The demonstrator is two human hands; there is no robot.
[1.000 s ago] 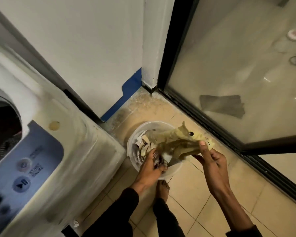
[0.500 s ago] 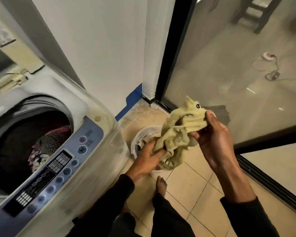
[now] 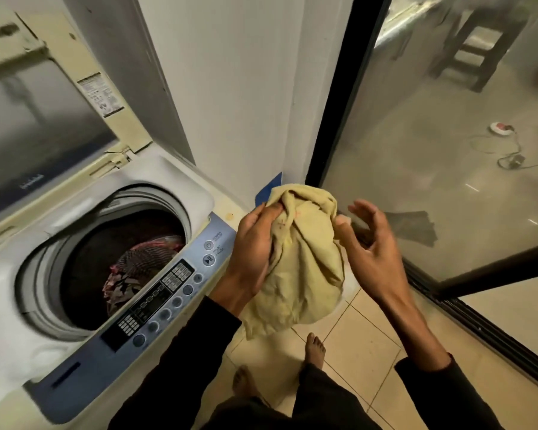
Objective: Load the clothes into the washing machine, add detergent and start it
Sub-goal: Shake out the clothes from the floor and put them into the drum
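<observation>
The left hand (image 3: pixel 253 249) has its fingers curled into the top of a bunched yellow-green garment (image 3: pixel 298 268) and grips it, so the cloth hangs below the fingers over the tiled floor (image 3: pixel 363 346). The right hand (image 3: pixel 370 246) is just right of the cloth with fingers spread and loosely bent; only the thumb tip touches the fabric. Left of the left fingers, close by, is the blue control panel (image 3: pixel 168 299) of the top-loading washing machine (image 3: pixel 84 265), whose lid (image 3: pixel 44 113) stands raised at the back. Further left, the round drum opening (image 3: pixel 115 265) is uncovered and holds red and dark patterned clothes (image 3: pixel 137 268). Right of the right fingers runs a dark-framed glass door (image 3: pixel 447 169).
</observation>
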